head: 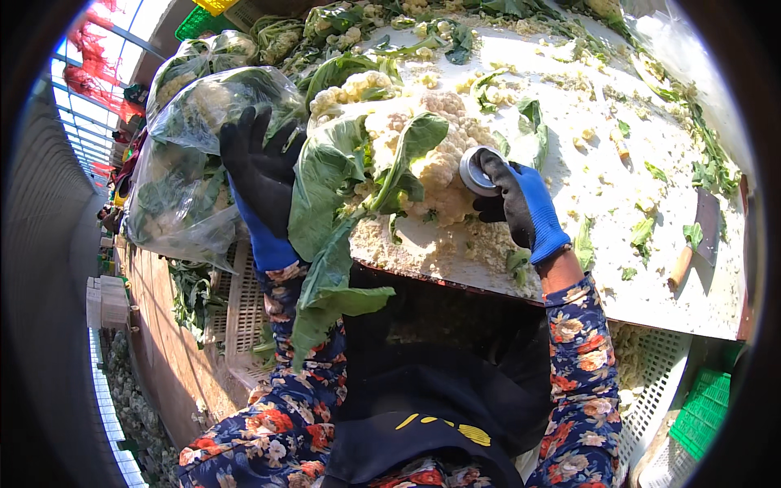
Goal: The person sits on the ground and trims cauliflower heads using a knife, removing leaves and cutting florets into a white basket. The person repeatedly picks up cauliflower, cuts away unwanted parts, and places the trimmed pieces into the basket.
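Note:
My right hand (512, 198), in a black-and-blue work glove, grips a round metal tool (479, 171) beside a cauliflower head (448, 158). Large green cauliflower leaves (329, 177) hang from the left side of the heads, over the table edge. My left hand (259, 165), in the same kind of glove, is spread with its fingers apart, between those leaves and a clear plastic bag of cauliflower (183, 189). It holds nothing that I can see. More cauliflower florets (360, 88) lie just behind the head.
A cleaver (708, 226) with a wooden handle and a small knife (617, 140) lie on the white tabletop (555, 244) among crumbs and leaf scraps. White plastic crates (244, 305) stand below at left and right. A green crate (701, 409) is at lower right.

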### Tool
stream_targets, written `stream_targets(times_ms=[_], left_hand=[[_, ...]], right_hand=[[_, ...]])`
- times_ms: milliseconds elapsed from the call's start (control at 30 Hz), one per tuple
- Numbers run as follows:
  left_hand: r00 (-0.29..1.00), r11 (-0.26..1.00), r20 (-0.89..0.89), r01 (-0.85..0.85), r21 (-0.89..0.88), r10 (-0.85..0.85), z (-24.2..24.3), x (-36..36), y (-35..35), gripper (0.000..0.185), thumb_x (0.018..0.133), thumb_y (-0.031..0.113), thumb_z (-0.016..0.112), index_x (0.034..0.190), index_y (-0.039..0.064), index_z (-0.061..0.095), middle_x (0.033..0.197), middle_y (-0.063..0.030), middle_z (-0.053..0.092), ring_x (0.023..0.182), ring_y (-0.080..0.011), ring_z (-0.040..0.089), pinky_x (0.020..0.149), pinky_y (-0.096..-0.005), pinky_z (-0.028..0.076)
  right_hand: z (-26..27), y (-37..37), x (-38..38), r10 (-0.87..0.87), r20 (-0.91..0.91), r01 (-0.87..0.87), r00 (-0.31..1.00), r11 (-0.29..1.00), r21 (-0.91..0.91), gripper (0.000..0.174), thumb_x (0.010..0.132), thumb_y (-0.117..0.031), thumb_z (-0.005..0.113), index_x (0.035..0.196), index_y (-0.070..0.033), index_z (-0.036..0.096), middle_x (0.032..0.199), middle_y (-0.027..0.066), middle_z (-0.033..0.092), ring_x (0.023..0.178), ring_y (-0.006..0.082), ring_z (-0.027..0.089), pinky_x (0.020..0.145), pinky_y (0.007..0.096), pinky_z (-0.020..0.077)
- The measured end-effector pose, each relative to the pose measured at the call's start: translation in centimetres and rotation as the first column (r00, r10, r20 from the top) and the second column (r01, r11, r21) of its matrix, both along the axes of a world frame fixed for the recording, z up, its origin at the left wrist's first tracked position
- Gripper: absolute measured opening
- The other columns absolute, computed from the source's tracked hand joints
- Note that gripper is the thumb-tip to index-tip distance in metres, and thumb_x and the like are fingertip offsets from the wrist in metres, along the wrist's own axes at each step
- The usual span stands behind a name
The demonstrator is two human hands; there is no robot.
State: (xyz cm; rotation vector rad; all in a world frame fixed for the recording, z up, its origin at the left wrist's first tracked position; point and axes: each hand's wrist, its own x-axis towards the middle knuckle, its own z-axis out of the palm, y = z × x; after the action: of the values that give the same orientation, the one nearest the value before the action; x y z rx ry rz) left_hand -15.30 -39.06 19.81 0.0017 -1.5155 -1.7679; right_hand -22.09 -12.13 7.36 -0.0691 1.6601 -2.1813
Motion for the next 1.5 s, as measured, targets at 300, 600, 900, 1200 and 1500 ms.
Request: stream_targets(times_ms=[300,600,900,1200,1500], left_hand=[[0.843,0.165,0.202,0.136,-0.977,0.499,-8.3,6.7,10.3,0.045,0.074,0.025,0.076,0.108,0.000,0.058,0.103,-0.0160,0.058,0.100,-0.0338,0.053,0.092,-0.0461,0.041],[0.784,0.860,0.428,0.252,0.443,-0.450,-11.2,0.2,1.5,0.046,0.092,0.043,0.054,0.116,0.004,0.052,0.100,-0.0058,0.058,0.090,-0.0158,0.056,0.084,-0.0318,0.047],[0.643,0.757,0.703,0.286,-0.588,0.304,-10.2,-1.5,2.7,0.079,0.086,0.068,0.043,0.101,-0.009,0.051,0.086,-0.0299,0.062,0.084,-0.0408,0.062,0.076,-0.0458,0.049],[0.600,0.628,0.614,0.225,-0.745,0.513,-8.7,-2.6,4.8,0.084,0.084,0.071,0.039,0.108,-0.008,0.052,0.088,-0.0314,0.063,0.088,-0.0459,0.061,0.080,-0.0483,0.048],[0.753,0.763,0.592,0.193,-0.616,0.288,-10.1,-1.1,7.1,0.140,0.053,0.049,0.087,0.144,-0.005,-0.005,0.123,-0.0292,0.049,0.110,-0.0395,0.053,0.095,-0.0401,0.044]], right_hand=[[-0.8,0.9,-1.3,0.167,-0.513,0.280,0.842,0.678,0.680,0.031,0.087,-0.030,0.060,0.095,0.000,0.064,0.088,0.0165,0.065,0.078,0.0285,0.065,0.071,0.0351,0.0497],[-4.5,-1.0,-3.0,0.011,-0.617,0.372,0.787,0.790,0.488,0.021,0.087,-0.020,0.059,0.101,-0.005,0.065,0.107,0.0142,0.063,0.094,0.0327,0.061,0.080,0.0371,0.0480],[-1.2,-2.4,-1.1,0.081,-0.291,-0.089,0.953,0.996,-0.014,0.035,0.088,-0.017,0.061,0.116,0.003,0.059,0.104,0.0038,0.064,0.088,0.0107,0.057,0.081,0.0259,0.0452],[-2.9,0.6,-3.2,0.117,-0.278,-0.144,0.953,0.986,-0.080,0.050,0.092,-0.032,0.058,0.126,0.004,0.054,0.113,0.0036,0.062,0.101,0.0102,0.056,0.093,0.0257,0.0414],[-3.1,0.5,-4.8,0.164,-0.219,-0.138,0.962,0.982,0.132,0.028,0.089,-0.017,0.059,0.108,0.002,0.063,0.095,0.0013,0.066,0.080,0.0074,0.058,0.072,0.0227,0.0462]])
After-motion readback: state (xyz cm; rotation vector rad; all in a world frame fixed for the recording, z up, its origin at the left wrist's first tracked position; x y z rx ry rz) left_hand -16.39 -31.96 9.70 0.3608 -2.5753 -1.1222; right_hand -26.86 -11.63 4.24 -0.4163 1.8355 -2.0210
